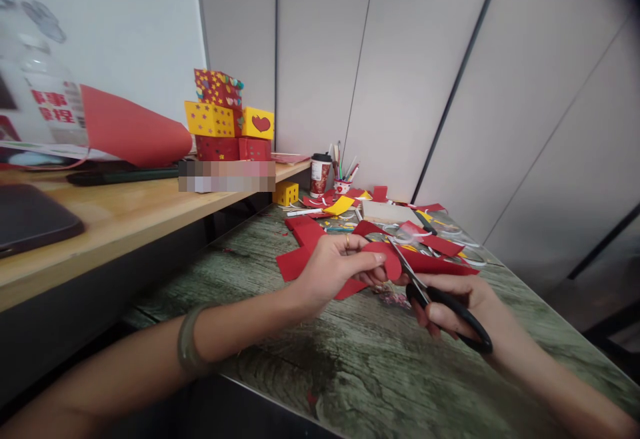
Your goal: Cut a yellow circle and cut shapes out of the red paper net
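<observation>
My left hand pinches a small red paper piece with a rounded lower edge, thumb on top and fingers beneath. My right hand is closed round the black handles of a pair of scissors. The scissor blades point up and to the left, touching or very near the right side of the red piece; whether they are fully closed is hard to tell. Red paper sheets lie on the dark wood-grain table behind and beneath my left hand.
Paper scraps, a yellow strip and a pale board lie at the back. Behind them stand a paper cup and a pen holder. A wooden shelf on the left bears stacked decorated boxes and rolled red paper.
</observation>
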Action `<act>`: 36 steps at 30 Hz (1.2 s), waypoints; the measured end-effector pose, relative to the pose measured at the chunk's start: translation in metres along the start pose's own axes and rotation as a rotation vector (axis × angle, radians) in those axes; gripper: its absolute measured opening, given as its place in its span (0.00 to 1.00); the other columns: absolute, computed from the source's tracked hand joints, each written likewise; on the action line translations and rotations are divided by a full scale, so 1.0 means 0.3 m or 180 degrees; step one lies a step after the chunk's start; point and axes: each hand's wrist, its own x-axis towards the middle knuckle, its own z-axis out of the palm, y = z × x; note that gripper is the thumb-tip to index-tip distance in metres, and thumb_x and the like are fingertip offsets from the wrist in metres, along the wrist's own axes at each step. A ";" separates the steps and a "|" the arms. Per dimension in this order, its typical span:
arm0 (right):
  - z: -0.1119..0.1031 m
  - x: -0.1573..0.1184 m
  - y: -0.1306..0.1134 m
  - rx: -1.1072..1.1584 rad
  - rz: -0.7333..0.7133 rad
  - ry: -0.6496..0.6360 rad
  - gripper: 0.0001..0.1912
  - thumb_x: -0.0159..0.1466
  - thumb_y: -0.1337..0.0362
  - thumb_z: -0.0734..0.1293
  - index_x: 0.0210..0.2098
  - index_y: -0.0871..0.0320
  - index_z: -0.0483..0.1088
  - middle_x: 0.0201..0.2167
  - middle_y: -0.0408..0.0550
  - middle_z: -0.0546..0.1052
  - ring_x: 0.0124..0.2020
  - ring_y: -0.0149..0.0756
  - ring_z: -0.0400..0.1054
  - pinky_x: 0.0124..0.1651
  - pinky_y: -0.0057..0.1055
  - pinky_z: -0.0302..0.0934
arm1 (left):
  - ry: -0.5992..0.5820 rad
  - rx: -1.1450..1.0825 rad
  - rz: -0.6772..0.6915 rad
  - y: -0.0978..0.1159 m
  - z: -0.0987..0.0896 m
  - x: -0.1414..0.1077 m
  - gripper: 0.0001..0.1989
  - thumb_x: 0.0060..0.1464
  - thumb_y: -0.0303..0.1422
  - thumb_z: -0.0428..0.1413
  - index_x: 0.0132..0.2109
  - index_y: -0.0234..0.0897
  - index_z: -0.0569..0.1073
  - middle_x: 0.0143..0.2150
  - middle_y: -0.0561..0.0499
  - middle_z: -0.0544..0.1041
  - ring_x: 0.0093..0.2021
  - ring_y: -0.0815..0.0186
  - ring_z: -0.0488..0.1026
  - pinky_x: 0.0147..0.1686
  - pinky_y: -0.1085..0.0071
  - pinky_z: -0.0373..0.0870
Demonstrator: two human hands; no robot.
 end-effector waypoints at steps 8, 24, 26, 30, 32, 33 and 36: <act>-0.016 -0.011 0.000 0.0040 0.0140 -0.0083 0.20 0.43 0.45 0.68 0.17 0.58 0.67 0.13 0.41 0.62 0.15 0.27 0.52 0.18 0.27 0.46 | -0.0088 0.0130 0.0074 0.016 -0.009 0.001 0.05 0.46 0.27 0.55 0.25 0.30 0.71 0.22 0.51 0.72 0.22 0.74 0.68 0.26 0.77 0.65; 0.003 -0.003 0.001 0.0255 0.0333 0.0219 0.20 0.41 0.49 0.70 0.27 0.58 0.72 0.12 0.39 0.61 0.13 0.25 0.52 0.17 0.26 0.48 | 0.0206 0.0022 0.0098 0.011 -0.014 0.011 0.05 0.44 0.29 0.57 0.27 0.30 0.70 0.24 0.51 0.73 0.23 0.74 0.68 0.26 0.78 0.66; 0.011 0.000 -0.010 0.0258 0.0291 0.0141 0.19 0.41 0.48 0.70 0.21 0.58 0.70 0.13 0.40 0.62 0.14 0.26 0.53 0.17 0.26 0.49 | 0.0178 0.0073 0.0035 0.011 -0.015 0.011 0.05 0.44 0.29 0.57 0.26 0.30 0.70 0.22 0.51 0.72 0.22 0.74 0.69 0.26 0.77 0.66; 0.015 -0.001 -0.017 0.0180 0.0180 -0.0006 0.19 0.41 0.47 0.69 0.18 0.58 0.68 0.14 0.40 0.62 0.16 0.26 0.53 0.18 0.25 0.50 | 0.0036 0.0129 -0.0043 0.013 -0.016 0.011 0.05 0.44 0.28 0.56 0.25 0.30 0.70 0.22 0.50 0.73 0.22 0.74 0.69 0.26 0.77 0.66; 0.012 -0.002 -0.011 0.0139 0.0173 -0.0016 0.19 0.43 0.47 0.69 0.18 0.58 0.68 0.14 0.40 0.62 0.16 0.26 0.52 0.18 0.25 0.49 | -0.0012 0.0145 -0.0038 0.014 -0.018 0.012 0.04 0.44 0.27 0.56 0.25 0.30 0.70 0.22 0.51 0.73 0.22 0.74 0.69 0.26 0.77 0.66; 0.010 -0.002 -0.007 0.0128 0.0178 -0.0018 0.19 0.43 0.47 0.69 0.18 0.58 0.68 0.14 0.40 0.62 0.16 0.26 0.52 0.18 0.25 0.48 | -0.0032 0.0160 -0.0039 0.014 -0.020 0.014 0.04 0.44 0.27 0.56 0.25 0.30 0.70 0.21 0.51 0.73 0.22 0.74 0.69 0.26 0.77 0.66; 0.004 -0.002 0.007 0.0127 0.0213 -0.0006 0.19 0.43 0.47 0.69 0.22 0.58 0.70 0.14 0.40 0.61 0.15 0.26 0.52 0.18 0.25 0.47 | -0.0075 0.0196 -0.0029 0.013 -0.024 0.018 0.04 0.44 0.27 0.56 0.25 0.30 0.70 0.22 0.51 0.73 0.22 0.74 0.69 0.26 0.77 0.66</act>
